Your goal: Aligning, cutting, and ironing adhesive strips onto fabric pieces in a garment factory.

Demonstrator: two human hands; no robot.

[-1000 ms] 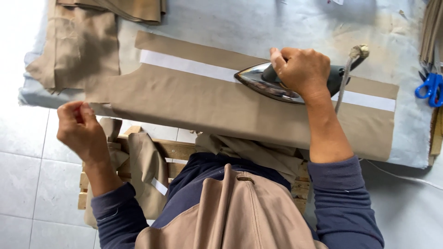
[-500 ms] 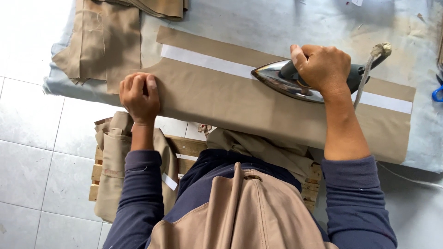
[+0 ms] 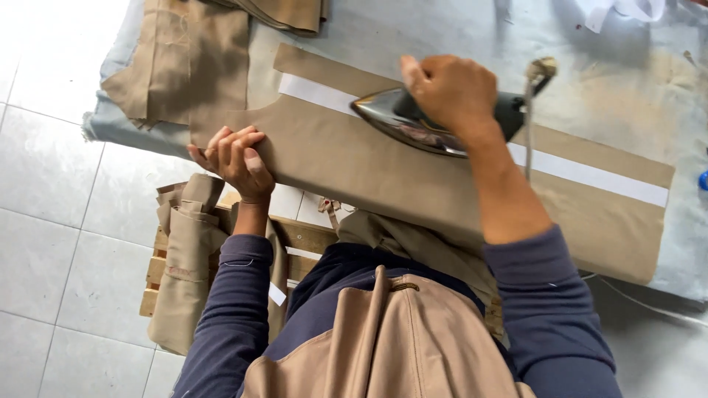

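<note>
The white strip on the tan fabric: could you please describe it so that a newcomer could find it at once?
Start at the grey padded ironing surface and find the long tan fabric panel lying across it. The white strip runs lengthwise along that panel, passing under the iron gripped by the right hand. It is the only white band on the brown cloth.
</note>
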